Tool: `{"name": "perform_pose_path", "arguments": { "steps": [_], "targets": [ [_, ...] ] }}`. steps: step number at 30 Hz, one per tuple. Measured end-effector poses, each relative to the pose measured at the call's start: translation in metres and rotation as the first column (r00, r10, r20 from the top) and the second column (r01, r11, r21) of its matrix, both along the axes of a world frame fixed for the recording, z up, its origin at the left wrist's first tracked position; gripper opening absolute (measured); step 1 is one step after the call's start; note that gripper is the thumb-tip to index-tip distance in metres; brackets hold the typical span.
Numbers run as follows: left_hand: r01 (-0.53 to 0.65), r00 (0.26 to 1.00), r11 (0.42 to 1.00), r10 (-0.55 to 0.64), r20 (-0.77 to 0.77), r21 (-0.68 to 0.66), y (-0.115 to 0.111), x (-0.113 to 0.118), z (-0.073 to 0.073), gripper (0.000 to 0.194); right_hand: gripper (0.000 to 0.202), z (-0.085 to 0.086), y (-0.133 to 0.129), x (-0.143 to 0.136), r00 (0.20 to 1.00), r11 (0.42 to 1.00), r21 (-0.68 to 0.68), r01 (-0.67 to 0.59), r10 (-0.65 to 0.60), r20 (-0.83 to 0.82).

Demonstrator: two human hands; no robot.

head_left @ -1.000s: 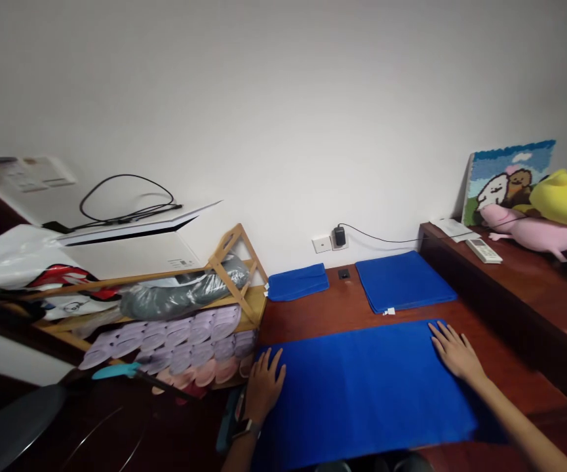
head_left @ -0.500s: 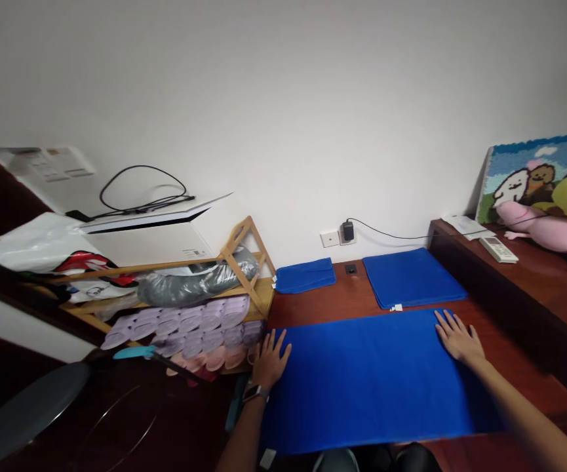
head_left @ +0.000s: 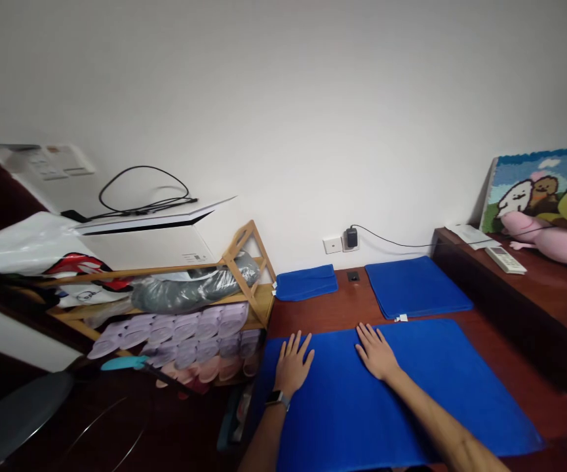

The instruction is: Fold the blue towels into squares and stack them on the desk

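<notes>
A large blue cloth (head_left: 347, 413) lies spread flat over the near part of the brown desk (head_left: 312, 316). Near its far left corner, my left hand (head_left: 293, 367) rests flat on it with fingers apart and a watch on the wrist. My right hand (head_left: 375, 352) lies open on the cloth by the middle of its far edge. Behind the spread cloth are two folded blue cloths: a narrow one (head_left: 307, 283) at the left and a wider one (head_left: 417, 286) with a white tag at the right.
To the left stands a wooden rack (head_left: 250, 262) with several lilac and pink slippers (head_left: 185, 341) and a white box (head_left: 150, 249) on top. A raised ledge at right carries a remote control (head_left: 506, 259), a pink plush toy (head_left: 553, 239) and a picture (head_left: 529, 183). A black plug (head_left: 351, 237) sits in the wall socket.
My right hand has moved left from the cloth's far right corner to the middle of its far edge. My left hand has shifted slightly right onto the cloth.
</notes>
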State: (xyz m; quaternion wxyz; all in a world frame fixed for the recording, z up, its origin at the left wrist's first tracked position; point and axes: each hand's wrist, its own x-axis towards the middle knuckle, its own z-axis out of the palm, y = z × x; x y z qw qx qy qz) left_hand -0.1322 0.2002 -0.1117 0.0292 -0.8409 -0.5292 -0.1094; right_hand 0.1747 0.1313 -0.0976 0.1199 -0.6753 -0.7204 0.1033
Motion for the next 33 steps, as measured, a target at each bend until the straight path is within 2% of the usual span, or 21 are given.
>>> {"name": "perform_pose_path", "arguments": {
  "steps": [1,3,7,11,14,17,22,27,30,33],
  "targets": [
    [-0.023,1.0,1.0,0.022,-0.01,-0.013,0.003,-0.007,-0.003,0.054,0.069,-0.002,0.002,-0.001,1.0,1.0,-0.023,0.008,-0.008,-0.011],
    [-0.061,0.998,0.998,0.061,-0.032,-0.014,0.009,-0.027,-0.009,0.055,0.07,-0.008,-0.002,0.018,0.999,0.998,-0.044,0.042,-0.043,-0.01],
    [-0.094,0.994,0.995,0.095,-0.062,0.017,0.017,-0.064,-0.015,0.057,0.071,-0.024,-0.027,0.108,0.98,0.98,-0.047,0.193,-0.191,0.052],
    [-0.097,0.994,0.995,0.098,-0.053,0.034,0.017,-0.07,-0.016,0.057,0.073,-0.04,-0.049,0.2,0.909,0.916,-0.08,0.393,-0.375,0.183],
    [-0.106,0.993,0.994,0.107,-0.043,0.038,0.017,-0.066,-0.016,0.057,0.075,-0.049,-0.053,0.235,0.888,0.898,-0.093,0.43,-0.402,0.222],
    [-0.118,0.992,0.993,0.119,-0.042,0.031,0.017,-0.065,-0.015,0.056,0.075,-0.053,-0.05,0.243,0.894,0.902,-0.095,0.42,-0.394,0.213],
    [-0.125,0.991,0.992,0.126,-0.037,0.025,0.015,-0.063,-0.011,0.055,0.078,-0.057,-0.048,0.243,0.892,0.902,-0.095,0.421,-0.393,0.223],
    [-0.133,0.991,0.991,0.134,-0.02,0.031,0.01,-0.06,-0.009,0.055,0.079,-0.058,-0.052,0.242,0.849,0.853,-0.094,0.513,-0.489,0.199],
    [-0.134,0.991,0.991,0.135,-0.01,0.024,0.008,-0.06,-0.009,0.055,0.077,-0.051,-0.054,0.235,0.82,0.82,-0.103,0.562,-0.538,0.194],
    [-0.139,0.99,0.99,0.139,-0.002,0.019,0.007,-0.06,-0.01,0.056,0.076,-0.034,-0.048,0.202,0.786,0.802,-0.026,0.596,-0.577,0.221]
  ]
}}
